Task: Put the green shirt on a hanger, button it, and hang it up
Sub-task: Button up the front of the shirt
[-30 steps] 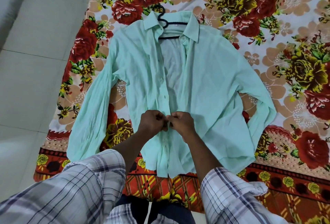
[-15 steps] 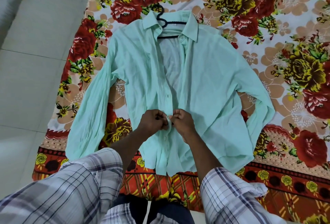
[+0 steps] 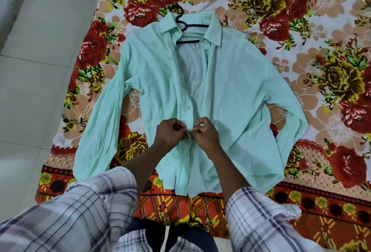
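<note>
The pale green shirt lies flat on its back on a flowered sheet, sleeves spread to both sides. A black hanger sits inside the collar, its hook sticking out at the top. The upper front is parted, showing the inside of the back. At the placket's lower middle, my left hand pinches the left front edge and my right hand pinches the right edge, fingertips meeting at a button. Below my hands the front is closed, with a white button showing.
The flowered sheet covers the bed and reaches the near edge. Grey floor tiles run along the left. My plaid sleeves fill the bottom of the view.
My hands have stayed together at the same spot on the placket, fingers shifting slightly around the button. The shirt has not moved.
</note>
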